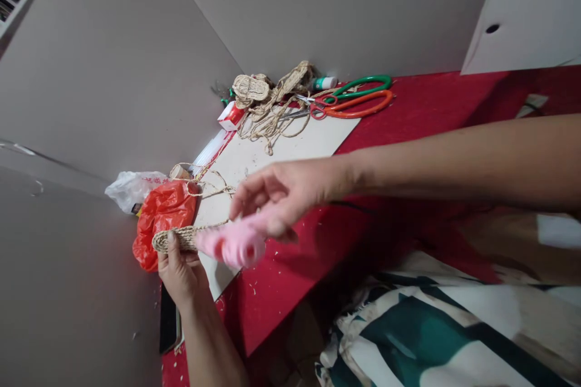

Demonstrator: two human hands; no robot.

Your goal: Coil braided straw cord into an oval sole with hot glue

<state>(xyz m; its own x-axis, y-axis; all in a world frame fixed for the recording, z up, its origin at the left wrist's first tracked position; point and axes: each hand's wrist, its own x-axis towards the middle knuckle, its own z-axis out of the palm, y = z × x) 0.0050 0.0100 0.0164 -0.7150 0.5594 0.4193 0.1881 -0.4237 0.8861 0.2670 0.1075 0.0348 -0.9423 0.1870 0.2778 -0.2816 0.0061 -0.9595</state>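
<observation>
My left hand (184, 275) grips a flat, oval coil of braided straw cord (181, 239), thumb on top. My right hand (281, 196) is closed round a pink glue gun (236, 243), blurred by motion. The gun's front end is close to the coil's right end; I cannot tell if they touch. A thin dark cord (349, 205) shows behind the right wrist. Loose straw cord (211, 184) lies on the white board (281, 148) just beyond my hands.
At the back are straw bundles (252, 89), a red-and-white box (230, 116) and scissors with green and orange handles (363, 106). An orange-red plastic bag (170, 205) and a white bag (131, 187) sit leftward. A phone (169, 320) rests on the red tabletop (290, 278). Grey walls (136, 72) border it.
</observation>
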